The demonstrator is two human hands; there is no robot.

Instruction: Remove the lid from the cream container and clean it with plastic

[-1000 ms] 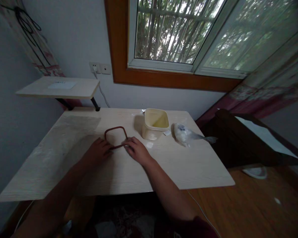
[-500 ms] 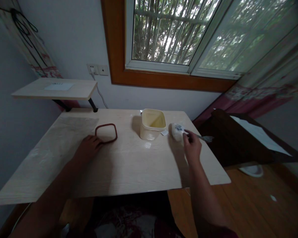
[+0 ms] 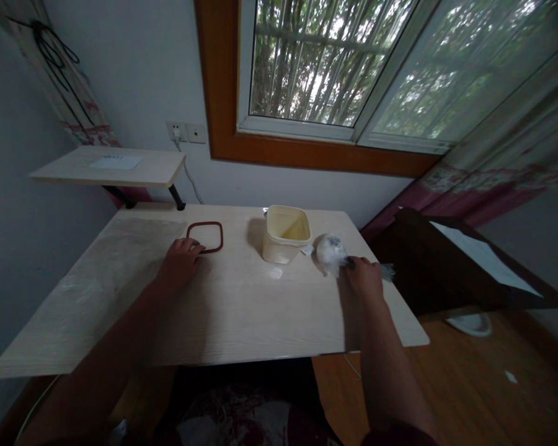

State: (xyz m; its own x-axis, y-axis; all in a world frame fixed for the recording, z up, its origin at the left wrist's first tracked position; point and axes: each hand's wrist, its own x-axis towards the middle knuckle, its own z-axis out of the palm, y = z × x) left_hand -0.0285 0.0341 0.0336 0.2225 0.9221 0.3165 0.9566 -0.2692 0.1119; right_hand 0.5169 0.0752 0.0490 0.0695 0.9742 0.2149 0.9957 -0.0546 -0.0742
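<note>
We see our left hand (image 3: 180, 260) lying palm down on the pale wooden worktop (image 3: 242, 310), its fingertips touching the near edge of a dark red-brown ring (image 3: 205, 237), a thin rounded-square loop that lies flat on the worktop; the fingers rest on it loosely and we cannot tell whether they pinch it or only press it. Our right hand (image 3: 363, 277) is well apart from the left, out toward the right edge of the worktop, with its fingers closed on the near side of a white plastic bag (image 3: 331, 251), a small rounded bundle with dark print on it. Just past the hand, a twisted grey end (image 3: 387, 271) shows, seemingly the bag's tail, though it is too blurred to be sure. Between the ring and the bag stands a cream plastic container (image 3: 286, 233), upright and open at the top, just beside the bag and apart from both hands. A small white scrap (image 3: 275, 272) lies on the worktop in front of the container. A raised shelf (image 3: 109, 167) with a white sheet on it sits at the far left corner, below a wall socket (image 3: 186, 132) and left of the window (image 3: 335, 68)
</note>
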